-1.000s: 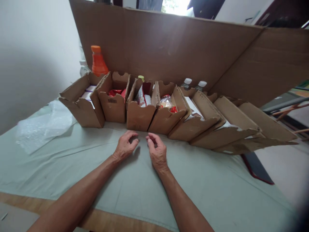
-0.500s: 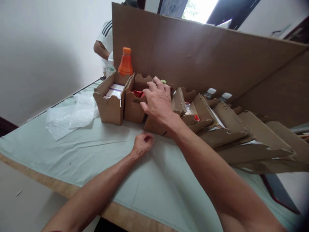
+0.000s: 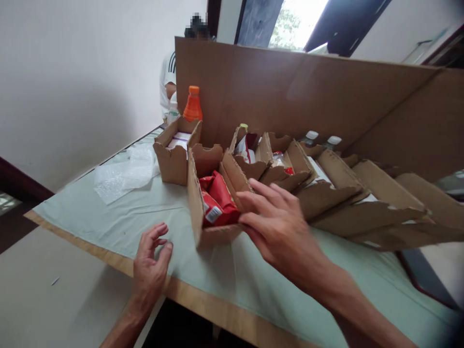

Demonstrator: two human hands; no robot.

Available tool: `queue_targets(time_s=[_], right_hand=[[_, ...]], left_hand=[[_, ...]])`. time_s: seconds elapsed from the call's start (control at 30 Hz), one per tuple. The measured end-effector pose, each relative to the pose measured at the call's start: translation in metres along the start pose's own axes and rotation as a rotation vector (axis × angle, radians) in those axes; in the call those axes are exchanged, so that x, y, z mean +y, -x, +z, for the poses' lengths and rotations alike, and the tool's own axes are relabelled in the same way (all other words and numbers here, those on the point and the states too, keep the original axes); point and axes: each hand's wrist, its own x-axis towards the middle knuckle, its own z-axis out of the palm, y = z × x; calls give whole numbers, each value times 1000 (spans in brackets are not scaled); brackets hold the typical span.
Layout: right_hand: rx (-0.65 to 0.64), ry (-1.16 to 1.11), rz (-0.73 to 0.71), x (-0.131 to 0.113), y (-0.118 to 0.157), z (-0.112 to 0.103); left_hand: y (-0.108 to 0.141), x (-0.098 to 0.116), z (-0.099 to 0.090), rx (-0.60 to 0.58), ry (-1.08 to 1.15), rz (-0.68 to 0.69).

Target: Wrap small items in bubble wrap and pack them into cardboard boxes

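Observation:
A cardboard box (image 3: 217, 237) stands forward of the row, and a crinkled red packet (image 3: 219, 195) with a barcode label lies inside it. My right hand (image 3: 277, 217) is at this box's right wall, thumb and fingertips on the edge near the front corner; the hand is slightly blurred. To the left, my left hand (image 3: 152, 256) hovers over the table's front edge, fingers curved and apart, holding nothing. Behind the pulled-out box, another cardboard box (image 3: 250, 166) contains a white and dark red packet (image 3: 248, 150).
At left stands a box (image 3: 174, 164) of white packs, beside bubble wrap (image 3: 126, 171) on the green cloth (image 3: 174, 212). More cardboard boxes (image 3: 337, 203) lean rightward. Behind them are an orange bottle (image 3: 193, 106), clear bottles (image 3: 332, 141) and a tall cardboard panel (image 3: 282, 82). A person (image 3: 168, 72) is beyond.
The box with the red packet has come forward out of the row, with my right hand moving down to its right wall. My left hand has shifted left and its fingers have opened.

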Motion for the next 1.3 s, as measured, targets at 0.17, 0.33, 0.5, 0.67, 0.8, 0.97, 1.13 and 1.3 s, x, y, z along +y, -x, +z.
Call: queue_targets(time_s=[0.17, 0.33, 0.5, 0.67, 0.8, 0.97, 1.13, 1.3], right_hand=[[144, -5, 300, 30, 105, -43], [20, -130, 638, 36, 200, -45], [-180, -420, 632, 0, 218, 8], [9, -490, 686, -12, 188, 37], [111, -395, 779, 25, 198, 32], [120, -374, 972, 76, 211, 46], [196, -458, 1066, 82, 214, 83], [167, -441, 1077, 82, 217, 96]], left_hand=[[18, 12, -3, -196, 19, -21], [33, 20, 6, -362, 55, -134], [34, 21, 17, -502, -47, -187], [36, 22, 36, -519, -48, -158], [26, 35, 77, -624, -10, -51], [-1, 43, 152, -711, 73, 69], [-4, 21, 179, -631, 5, 44], [-4, 13, 175, -601, -6, 31]])
